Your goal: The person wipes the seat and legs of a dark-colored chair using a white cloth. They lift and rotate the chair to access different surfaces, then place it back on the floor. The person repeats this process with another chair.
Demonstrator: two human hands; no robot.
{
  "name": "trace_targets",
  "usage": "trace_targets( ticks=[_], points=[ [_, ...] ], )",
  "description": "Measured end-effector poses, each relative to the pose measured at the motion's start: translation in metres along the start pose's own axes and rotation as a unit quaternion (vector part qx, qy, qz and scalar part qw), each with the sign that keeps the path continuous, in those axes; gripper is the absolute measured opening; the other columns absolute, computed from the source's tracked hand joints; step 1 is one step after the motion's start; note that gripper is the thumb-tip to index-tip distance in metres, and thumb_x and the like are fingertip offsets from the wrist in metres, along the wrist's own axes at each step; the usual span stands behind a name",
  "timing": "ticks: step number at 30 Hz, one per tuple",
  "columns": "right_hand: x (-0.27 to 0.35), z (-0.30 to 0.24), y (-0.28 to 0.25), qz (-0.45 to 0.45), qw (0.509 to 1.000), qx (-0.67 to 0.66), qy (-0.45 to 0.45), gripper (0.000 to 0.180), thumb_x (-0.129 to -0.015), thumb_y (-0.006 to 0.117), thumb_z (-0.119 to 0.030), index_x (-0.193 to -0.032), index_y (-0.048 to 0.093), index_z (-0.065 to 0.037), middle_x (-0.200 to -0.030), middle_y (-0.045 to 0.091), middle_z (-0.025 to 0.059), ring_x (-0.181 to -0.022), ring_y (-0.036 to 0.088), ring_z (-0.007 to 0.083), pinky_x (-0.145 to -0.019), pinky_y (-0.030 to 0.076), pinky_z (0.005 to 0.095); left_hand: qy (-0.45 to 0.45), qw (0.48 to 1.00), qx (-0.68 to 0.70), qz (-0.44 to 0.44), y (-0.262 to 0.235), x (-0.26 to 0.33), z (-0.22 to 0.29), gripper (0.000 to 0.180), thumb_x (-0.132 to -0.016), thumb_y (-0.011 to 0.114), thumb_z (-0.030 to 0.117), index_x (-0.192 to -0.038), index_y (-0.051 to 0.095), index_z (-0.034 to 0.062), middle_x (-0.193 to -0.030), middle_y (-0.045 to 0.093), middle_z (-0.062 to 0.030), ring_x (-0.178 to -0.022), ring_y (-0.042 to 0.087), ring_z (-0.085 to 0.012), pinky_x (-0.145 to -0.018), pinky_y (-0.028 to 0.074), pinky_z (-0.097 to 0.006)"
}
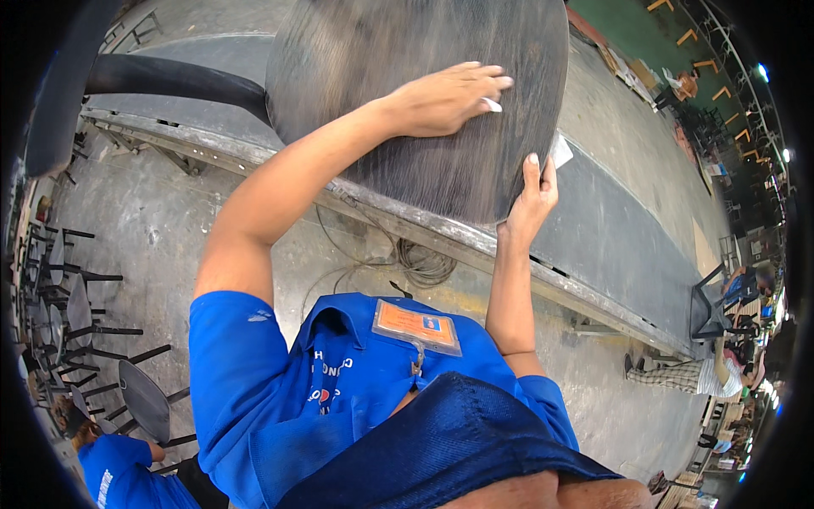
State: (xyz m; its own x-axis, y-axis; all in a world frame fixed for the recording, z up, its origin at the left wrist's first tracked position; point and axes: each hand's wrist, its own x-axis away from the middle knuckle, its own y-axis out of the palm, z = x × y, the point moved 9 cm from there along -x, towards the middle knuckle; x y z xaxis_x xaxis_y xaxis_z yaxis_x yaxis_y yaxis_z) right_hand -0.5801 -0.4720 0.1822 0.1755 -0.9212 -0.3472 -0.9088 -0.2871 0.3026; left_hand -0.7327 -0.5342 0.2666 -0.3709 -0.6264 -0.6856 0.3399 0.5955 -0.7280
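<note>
We are working at a long bench point(610, 229), its near edge running diagonally from far left to near right. Working room is extending along the bench top between the dark panel point(415, 55) and a black frame point(710, 305) at the right end. The panel is sitting directly ahead of us, its near rim overlapping the bench edge. Our left hand point(445, 97) is lying across the panel's face, fingers extended; a white piece point(492, 105) is showing at its fingers, and we cannot tell whether the hand is gripping it. Our right hand point(532, 199) is clasping the panel's near right rim; a white sheet point(562, 151) is showing just beyond. The panel is presenting streaked, wood-like grain and a rounded outline. A smooth, curved dark bar point(178, 78) is meeting its left rim.
</note>
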Motion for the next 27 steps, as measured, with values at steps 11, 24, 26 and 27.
trace_targets(
  ticks=[11, 24, 26, 27],
  points=[
    [-0.019, 0.01, 0.013, -0.018, 0.997, -0.074, -0.006, 0.043, -0.087, 0.062, -0.015, -0.119, 0.05, 0.012, -0.118, 0.049, 0.0103, -0.104, 0.051, 0.0176, -0.091, 0.04, 0.0298, -0.252, 0.964, -0.028, 0.074, -0.086, 0.118, -0.075, 0.038, -0.1, 0.032, 0.031, -0.124, 0.046, 0.006, -0.137, 0.045, -0.0116, -0.133, 0.033, -0.0299, -0.108, 0.028, -0.04],
    [0.011, 0.012, 0.01, 0.013, 0.999, -0.029, -0.023, 0.047, -0.088, 0.06, -0.015, -0.12, 0.046, 0.016, -0.112, 0.051, 0.0173, -0.111, 0.048, 0.0233, -0.096, 0.037, 0.0324, -0.061, 0.998, 0.023, 0.011, 0.0, -0.006, 0.014, 0.027, -0.098, 0.039, 0.021, -0.112, 0.048, 0.0007, -0.136, 0.045, -0.0123, -0.131, 0.034, -0.0306, -0.109, 0.026, -0.043],
    [0.024, 0.007, 0.007, 0.003, 0.999, 0.015, -0.036, 0.05, -0.089, 0.059, -0.019, -0.121, 0.046, 0.016, -0.115, 0.052, 0.0214, -0.114, 0.046, 0.0267, -0.099, 0.033, 0.0349, -0.043, 0.998, 0.007, 0.039, -0.004, -0.034, -0.001, 0.024, -0.097, 0.04, 0.019, -0.109, 0.048, -0.0008, -0.134, 0.047, -0.0121, -0.13, 0.036, -0.0305, -0.107, 0.03, -0.042],
    [0.03, 0.001, 0.006, 0.005, 0.997, 0.044, -0.057, 0.051, -0.089, 0.059, -0.02, -0.121, 0.045, 0.016, -0.116, 0.052, 0.0229, -0.114, 0.046, 0.028, -0.1, 0.032, 0.036, -0.047, 0.998, -0.001, 0.052, -0.007, -0.048, -0.012, 0.025, -0.097, 0.04, 0.019, -0.109, 0.048, -0.001, -0.134, 0.047, -0.012, -0.13, 0.036, -0.0306, -0.107, 0.03, -0.042]
  ],
)
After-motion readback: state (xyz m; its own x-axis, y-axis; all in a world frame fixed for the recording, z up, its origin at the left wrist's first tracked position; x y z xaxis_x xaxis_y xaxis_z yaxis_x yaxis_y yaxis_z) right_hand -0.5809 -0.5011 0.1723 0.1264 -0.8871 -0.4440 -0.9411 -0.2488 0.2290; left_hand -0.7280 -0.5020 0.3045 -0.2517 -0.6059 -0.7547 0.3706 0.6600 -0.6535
